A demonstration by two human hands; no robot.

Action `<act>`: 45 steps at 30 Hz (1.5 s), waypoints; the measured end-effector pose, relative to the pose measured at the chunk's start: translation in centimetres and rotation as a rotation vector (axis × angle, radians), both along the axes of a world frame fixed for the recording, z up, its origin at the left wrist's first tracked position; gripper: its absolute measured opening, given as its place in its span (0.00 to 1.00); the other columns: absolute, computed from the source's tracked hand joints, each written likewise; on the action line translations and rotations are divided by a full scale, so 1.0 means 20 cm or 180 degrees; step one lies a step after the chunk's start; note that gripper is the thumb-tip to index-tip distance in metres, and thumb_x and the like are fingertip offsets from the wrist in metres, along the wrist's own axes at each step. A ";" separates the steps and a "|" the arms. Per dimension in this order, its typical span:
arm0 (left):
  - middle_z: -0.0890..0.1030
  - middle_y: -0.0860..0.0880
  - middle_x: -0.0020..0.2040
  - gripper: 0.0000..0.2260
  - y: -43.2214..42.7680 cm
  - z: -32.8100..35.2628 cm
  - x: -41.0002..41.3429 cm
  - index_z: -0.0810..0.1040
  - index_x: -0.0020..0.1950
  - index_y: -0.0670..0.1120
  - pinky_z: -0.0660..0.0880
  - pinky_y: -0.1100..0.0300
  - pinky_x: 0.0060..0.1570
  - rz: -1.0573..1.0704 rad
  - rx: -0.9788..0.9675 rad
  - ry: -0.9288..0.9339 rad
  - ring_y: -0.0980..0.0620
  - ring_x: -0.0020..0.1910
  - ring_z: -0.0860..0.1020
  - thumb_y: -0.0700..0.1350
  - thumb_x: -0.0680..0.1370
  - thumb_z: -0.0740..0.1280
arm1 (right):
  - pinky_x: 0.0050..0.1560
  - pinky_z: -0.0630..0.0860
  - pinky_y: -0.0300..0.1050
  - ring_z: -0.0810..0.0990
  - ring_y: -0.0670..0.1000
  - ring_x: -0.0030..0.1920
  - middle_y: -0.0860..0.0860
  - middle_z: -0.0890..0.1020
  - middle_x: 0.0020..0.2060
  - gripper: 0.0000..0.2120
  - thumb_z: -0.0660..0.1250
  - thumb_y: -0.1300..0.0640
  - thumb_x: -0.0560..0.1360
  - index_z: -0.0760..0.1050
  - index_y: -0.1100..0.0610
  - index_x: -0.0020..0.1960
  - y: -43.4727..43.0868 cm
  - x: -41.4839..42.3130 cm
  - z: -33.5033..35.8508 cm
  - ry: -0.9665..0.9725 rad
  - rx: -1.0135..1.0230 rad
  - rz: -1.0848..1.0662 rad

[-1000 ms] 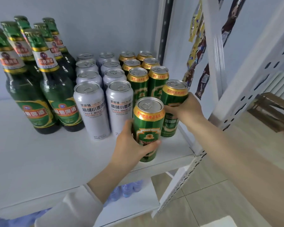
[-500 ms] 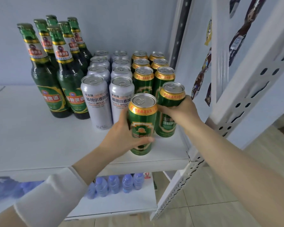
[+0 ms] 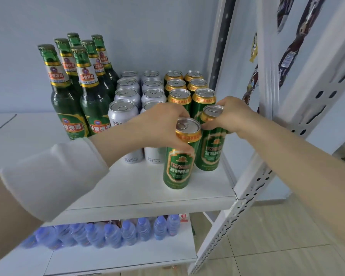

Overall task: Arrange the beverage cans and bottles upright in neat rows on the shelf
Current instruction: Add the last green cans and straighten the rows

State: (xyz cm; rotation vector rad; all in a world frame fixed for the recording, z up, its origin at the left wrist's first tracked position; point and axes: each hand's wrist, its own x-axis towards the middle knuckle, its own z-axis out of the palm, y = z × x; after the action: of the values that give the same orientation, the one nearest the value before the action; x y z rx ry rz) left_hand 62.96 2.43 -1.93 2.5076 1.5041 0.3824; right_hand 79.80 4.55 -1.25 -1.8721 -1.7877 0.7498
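Standing upright, green can [image 3: 178, 166] in left hand [image 3: 159, 124] grip near shelf [image 3: 139, 198] edge

Bright, even daylight; soft shadows, wide-angle edge warping, slightly blurred periphery.

Glossy printed metal is seen on the green can [image 3: 179, 166] under the left fingers [image 3: 182, 146], with a brushed silvery lid. Glossy green glass shows on the bottles [image 3: 68, 100] beyond them. The shelf [image 3: 127, 188] looks matt white, the sleeve [image 3: 54, 180] soft cloth.
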 end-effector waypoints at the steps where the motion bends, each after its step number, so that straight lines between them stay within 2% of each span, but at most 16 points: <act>1: 0.77 0.52 0.56 0.33 0.02 0.02 0.01 0.73 0.62 0.46 0.73 0.60 0.52 0.0009 0.0075 0.0033 0.53 0.53 0.75 0.60 0.62 0.76 | 0.39 0.72 0.44 0.77 0.54 0.45 0.54 0.78 0.44 0.20 0.77 0.57 0.64 0.76 0.60 0.54 0.02 0.00 0.02 0.0011 -0.0052 -0.0024; 5: 0.76 0.50 0.57 0.36 0.14 0.08 0.04 0.71 0.64 0.45 0.68 0.62 0.49 0.0014 0.0350 0.0211 0.51 0.56 0.74 0.60 0.62 0.76 | 0.44 0.76 0.48 0.76 0.55 0.44 0.56 0.77 0.46 0.23 0.77 0.60 0.65 0.75 0.63 0.56 0.09 -0.01 0.07 0.0211 -0.0151 -0.0263; 9: 0.77 0.46 0.60 0.37 0.23 0.11 0.07 0.71 0.65 0.42 0.70 0.57 0.55 0.0054 0.0390 0.0647 0.47 0.58 0.74 0.61 0.63 0.74 | 0.50 0.78 0.52 0.78 0.57 0.49 0.59 0.79 0.51 0.27 0.78 0.56 0.64 0.73 0.64 0.58 0.14 0.01 0.06 0.0300 -0.0149 -0.0463; 12: 0.79 0.42 0.56 0.34 0.27 0.09 0.08 0.74 0.60 0.39 0.73 0.53 0.52 0.0110 0.0258 0.0785 0.43 0.55 0.76 0.60 0.64 0.75 | 0.54 0.78 0.53 0.78 0.59 0.54 0.60 0.78 0.54 0.27 0.77 0.54 0.65 0.72 0.65 0.59 0.16 0.00 0.04 0.0128 -0.0048 -0.0530; 18: 0.78 0.44 0.55 0.33 0.31 0.05 0.09 0.73 0.60 0.41 0.70 0.57 0.46 0.0088 0.0317 0.0751 0.47 0.52 0.75 0.59 0.63 0.76 | 0.53 0.77 0.50 0.78 0.56 0.52 0.59 0.79 0.53 0.23 0.76 0.55 0.67 0.74 0.64 0.57 0.18 0.01 -0.01 0.0287 -0.0022 -0.0490; 21: 0.72 0.43 0.58 0.33 0.32 0.05 0.09 0.74 0.59 0.41 0.69 0.57 0.49 0.0080 0.0365 0.0820 0.47 0.56 0.70 0.59 0.63 0.76 | 0.49 0.76 0.48 0.78 0.56 0.51 0.58 0.79 0.51 0.24 0.76 0.55 0.66 0.75 0.64 0.57 0.18 0.00 -0.04 0.0292 0.0059 -0.0424; 23: 0.74 0.42 0.56 0.32 0.32 0.06 0.08 0.75 0.57 0.39 0.70 0.55 0.48 0.0113 0.0289 0.0814 0.46 0.54 0.72 0.58 0.63 0.76 | 0.44 0.73 0.45 0.77 0.54 0.49 0.57 0.79 0.50 0.24 0.77 0.54 0.65 0.75 0.63 0.56 0.17 0.00 -0.05 0.0281 0.0164 -0.0375; 25: 0.77 0.42 0.51 0.30 0.33 0.05 0.08 0.75 0.55 0.39 0.71 0.54 0.45 0.0114 0.0257 0.0805 0.45 0.50 0.75 0.58 0.63 0.76 | 0.44 0.72 0.44 0.76 0.53 0.48 0.56 0.79 0.50 0.22 0.76 0.53 0.66 0.75 0.62 0.54 0.15 0.00 -0.07 0.0255 0.0319 -0.0252; 28: 0.77 0.44 0.54 0.33 0.35 0.04 0.06 0.73 0.59 0.42 0.73 0.53 0.50 -0.0045 0.0268 0.0835 0.44 0.55 0.74 0.59 0.63 0.75 | 0.60 0.72 0.50 0.74 0.57 0.60 0.58 0.77 0.57 0.16 0.74 0.53 0.68 0.73 0.57 0.51 0.12 0.01 -0.08 -0.0012 0.0438 0.0035; 30: 0.74 0.46 0.62 0.38 0.34 0.04 0.05 0.68 0.67 0.44 0.70 0.50 0.59 -0.0109 0.0252 0.0862 0.46 0.62 0.70 0.59 0.63 0.75 | 0.66 0.68 0.54 0.69 0.59 0.66 0.59 0.73 0.63 0.26 0.73 0.55 0.69 0.69 0.60 0.63 0.11 0.03 -0.07 -0.0041 0.0385 0.0138; 32: 0.73 0.47 0.64 0.37 0.34 0.05 0.03 0.67 0.69 0.46 0.69 0.52 0.61 -0.0138 0.0233 0.0813 0.47 0.62 0.70 0.57 0.65 0.75 | 0.65 0.69 0.53 0.69 0.58 0.66 0.58 0.72 0.64 0.32 0.74 0.60 0.68 0.65 0.60 0.69 0.11 0.04 -0.09 0.0130 0.0405 0.0150; 34: 0.74 0.47 0.63 0.34 0.34 0.05 0.03 0.69 0.68 0.46 0.69 0.55 0.58 -0.0100 0.0212 0.0732 0.47 0.61 0.71 0.54 0.66 0.75 | 0.62 0.72 0.51 0.74 0.57 0.62 0.57 0.76 0.61 0.31 0.75 0.63 0.66 0.70 0.57 0.66 0.10 0.04 -0.11 0.0399 0.0556 0.0154; 36: 0.75 0.46 0.61 0.33 0.34 0.05 0.04 0.70 0.67 0.45 0.70 0.55 0.56 -0.0043 0.0217 0.0673 0.47 0.60 0.72 0.54 0.66 0.75 | 0.57 0.75 0.49 0.78 0.56 0.58 0.56 0.79 0.57 0.27 0.77 0.60 0.64 0.75 0.56 0.62 0.11 0.04 -0.13 0.0500 0.0758 0.0038; 38: 0.76 0.45 0.60 0.32 0.33 0.05 0.05 0.71 0.66 0.44 0.71 0.53 0.57 0.0003 0.0250 0.0645 0.47 0.59 0.73 0.55 0.66 0.75 | 0.55 0.75 0.47 0.78 0.55 0.57 0.56 0.79 0.57 0.28 0.78 0.55 0.62 0.76 0.56 0.61 0.12 0.03 -0.15 0.0408 0.0913 -0.0149; 41: 0.76 0.45 0.60 0.31 0.32 0.04 0.05 0.72 0.65 0.44 0.71 0.53 0.57 0.0046 0.0300 0.0624 0.46 0.59 0.73 0.54 0.66 0.75 | 0.57 0.75 0.49 0.77 0.56 0.57 0.57 0.78 0.57 0.31 0.78 0.50 0.61 0.75 0.54 0.62 0.13 0.02 -0.16 0.0251 0.1028 -0.0179; 45: 0.76 0.45 0.61 0.33 0.32 0.04 0.05 0.71 0.66 0.44 0.71 0.52 0.58 -0.0010 0.0275 0.0692 0.46 0.59 0.73 0.55 0.66 0.75 | 0.57 0.71 0.45 0.74 0.58 0.61 0.59 0.72 0.61 0.33 0.75 0.56 0.66 0.67 0.56 0.69 0.13 0.04 -0.17 -0.0157 0.0855 0.0094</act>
State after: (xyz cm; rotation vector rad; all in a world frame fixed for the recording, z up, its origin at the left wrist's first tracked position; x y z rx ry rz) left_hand 63.89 8.75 -1.08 2.6932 1.5909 0.1819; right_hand 80.56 7.11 -4.59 -1.7033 -1.8473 0.4502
